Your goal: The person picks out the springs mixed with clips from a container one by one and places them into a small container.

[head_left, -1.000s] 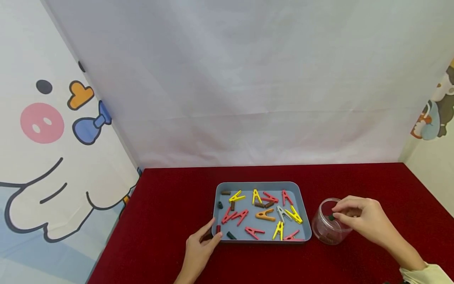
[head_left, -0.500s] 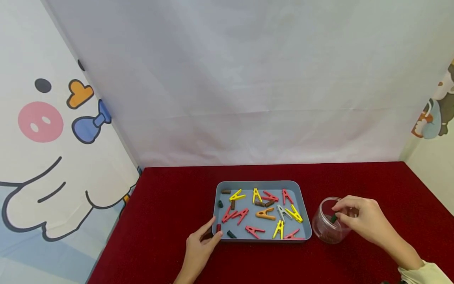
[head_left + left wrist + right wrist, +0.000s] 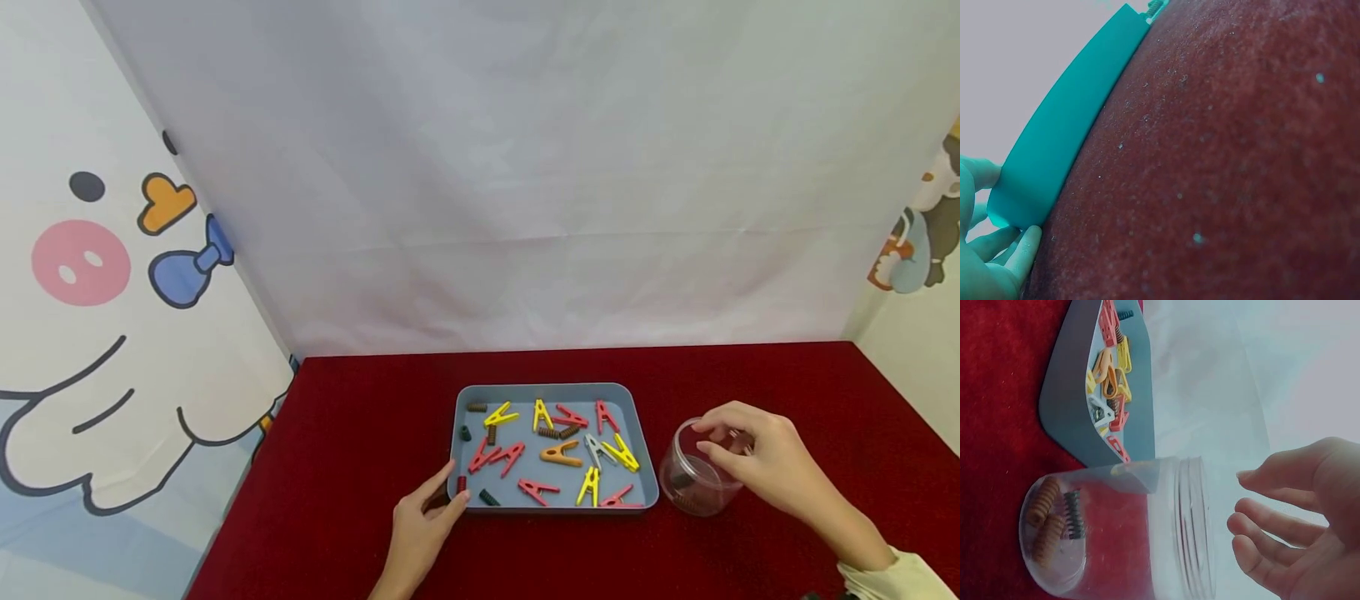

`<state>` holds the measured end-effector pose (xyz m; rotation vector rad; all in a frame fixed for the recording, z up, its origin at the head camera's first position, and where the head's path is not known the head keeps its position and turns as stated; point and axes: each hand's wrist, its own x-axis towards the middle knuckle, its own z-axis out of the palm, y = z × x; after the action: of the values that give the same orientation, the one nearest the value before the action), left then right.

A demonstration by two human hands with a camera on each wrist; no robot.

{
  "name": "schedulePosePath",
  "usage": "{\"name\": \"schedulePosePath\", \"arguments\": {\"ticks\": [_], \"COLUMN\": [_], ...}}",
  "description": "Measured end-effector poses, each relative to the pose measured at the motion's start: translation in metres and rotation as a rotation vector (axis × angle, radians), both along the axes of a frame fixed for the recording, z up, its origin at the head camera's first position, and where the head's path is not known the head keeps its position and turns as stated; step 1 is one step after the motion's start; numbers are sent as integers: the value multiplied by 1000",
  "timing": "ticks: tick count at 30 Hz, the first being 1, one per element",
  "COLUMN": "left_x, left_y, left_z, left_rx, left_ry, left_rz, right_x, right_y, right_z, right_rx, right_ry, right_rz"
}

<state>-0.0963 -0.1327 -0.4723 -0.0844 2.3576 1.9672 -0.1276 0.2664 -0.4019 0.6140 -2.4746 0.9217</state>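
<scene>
My left hand (image 3: pixel 420 527) holds the near left corner of a blue-grey tray (image 3: pixel 555 509), thumb and fingers on its outer walls; the left wrist view shows the same fingers on the tray's wall (image 3: pixel 1066 125). Above the mouth of a clear plastic jar (image 3: pixel 699 492), my right hand (image 3: pixel 765 454) holds nothing, its thumb and fingers apart. Inside the jar, in the right wrist view, lie a dark green spring (image 3: pixel 1074 514) and two brown springs (image 3: pixel 1044 501). Clothespins in red, yellow, grey and orange (image 3: pixel 561 453) lie in the tray.
Loose springs lie among the clothespins, including a brown spring (image 3: pixel 477 407), a dark green spring (image 3: pixel 489 497) and a red spring (image 3: pixel 461 484). Tray and jar stand on a red cloth (image 3: pixel 360 433). A white curtain (image 3: pixel 555 200) hangs behind the table.
My right hand has let go of the dark green spring, which has dropped into the jar, and has risen slightly with its fingers spread. My left hand stays at the tray corner.
</scene>
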Motion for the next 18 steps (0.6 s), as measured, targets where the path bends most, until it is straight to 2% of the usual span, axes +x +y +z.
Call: {"name": "schedulePosePath", "arguments": {"ticks": [7,15,18], "left_x": [-2,-11,-11], "left_y": [-1,-5,-6], "left_z": [-6,-30,-32], "left_rx": [-4,-6,-8], "left_ry": [12,8,5], "left_rz": [4,0,2], "right_x": [0,-5,-7], "right_y": [-12,-26,-32], "right_z": [2,2,3], "right_rx": [-26,-52,-58], "right_ry": [-35,-42,-50], "right_rz": [0,-6,-14]}}
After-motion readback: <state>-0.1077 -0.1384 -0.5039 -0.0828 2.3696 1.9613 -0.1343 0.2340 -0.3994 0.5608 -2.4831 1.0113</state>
